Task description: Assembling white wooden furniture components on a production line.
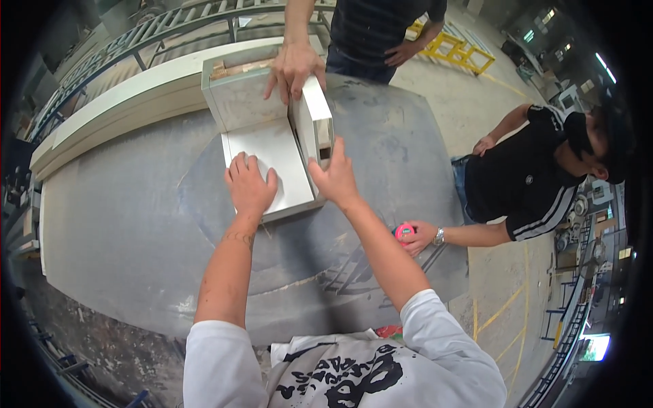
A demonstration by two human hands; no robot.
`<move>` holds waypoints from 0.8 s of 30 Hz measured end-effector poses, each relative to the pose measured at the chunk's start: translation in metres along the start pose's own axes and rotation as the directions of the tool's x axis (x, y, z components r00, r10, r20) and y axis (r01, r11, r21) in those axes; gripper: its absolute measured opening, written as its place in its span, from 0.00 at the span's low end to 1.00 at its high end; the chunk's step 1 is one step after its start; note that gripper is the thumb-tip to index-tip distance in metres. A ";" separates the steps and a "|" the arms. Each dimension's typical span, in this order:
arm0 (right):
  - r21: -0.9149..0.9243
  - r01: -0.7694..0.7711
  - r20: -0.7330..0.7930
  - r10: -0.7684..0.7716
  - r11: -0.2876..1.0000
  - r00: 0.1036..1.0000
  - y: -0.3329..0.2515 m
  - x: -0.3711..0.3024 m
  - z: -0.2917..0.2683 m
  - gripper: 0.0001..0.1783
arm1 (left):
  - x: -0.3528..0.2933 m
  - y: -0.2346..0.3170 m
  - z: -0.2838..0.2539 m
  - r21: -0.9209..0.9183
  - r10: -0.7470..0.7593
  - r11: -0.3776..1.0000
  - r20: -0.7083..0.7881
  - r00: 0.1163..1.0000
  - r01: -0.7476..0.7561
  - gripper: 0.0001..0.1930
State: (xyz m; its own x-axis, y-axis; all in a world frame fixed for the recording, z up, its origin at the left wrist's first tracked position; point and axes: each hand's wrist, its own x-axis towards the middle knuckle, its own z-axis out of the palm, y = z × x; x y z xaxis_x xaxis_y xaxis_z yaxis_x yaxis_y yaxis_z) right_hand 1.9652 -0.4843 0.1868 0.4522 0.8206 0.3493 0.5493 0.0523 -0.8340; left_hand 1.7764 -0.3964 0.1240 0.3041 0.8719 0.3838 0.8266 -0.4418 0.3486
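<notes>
A white L-shaped box-like piece [269,160] lies on the grey table, with a flat base and a raised wall at its far end. My left hand [250,185] rests on the base, palm down, fingers spread. Along the base's right side stands a thick white panel [311,115] with a hollow in its near end. My right hand [335,175] grips that near end, thumb on the left face and fingers on the right. Across the table, a co-worker's hand [297,68] presses on the panel's far top and the raised wall.
Long white boards [129,109] lie along the far left of the grey table [136,197]. At the right, another person's hand holds a pink tape measure [405,233] on the tabletop. A yellow metal frame [462,54] stands on the floor beyond.
</notes>
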 end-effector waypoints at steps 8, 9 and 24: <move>-0.165 -0.141 0.099 0.159 0.976 0.982 -0.009 -0.003 -0.003 0.40 | -0.002 -0.003 -0.006 -0.022 0.008 1.000 0.024 1.000 -0.007 0.28; -0.184 -0.153 0.104 0.174 0.971 0.979 -0.009 -0.004 0.000 0.40 | -0.003 -0.004 -0.007 -0.002 -0.003 1.000 0.041 0.999 0.003 0.28; -0.095 -0.107 -0.099 0.097 0.990 0.990 -0.010 -0.007 0.016 0.31 | 0.000 -0.005 -0.002 -0.050 0.018 0.999 -0.019 1.000 -0.019 0.26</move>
State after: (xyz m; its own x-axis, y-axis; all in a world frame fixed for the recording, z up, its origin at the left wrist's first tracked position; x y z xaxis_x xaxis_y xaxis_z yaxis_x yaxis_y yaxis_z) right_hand 1.9453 -0.4819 0.1860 0.5710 0.7614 0.3072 0.5619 -0.0896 -0.8223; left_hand 1.7707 -0.3948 0.1238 0.3100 0.8597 0.4060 0.7960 -0.4682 0.3836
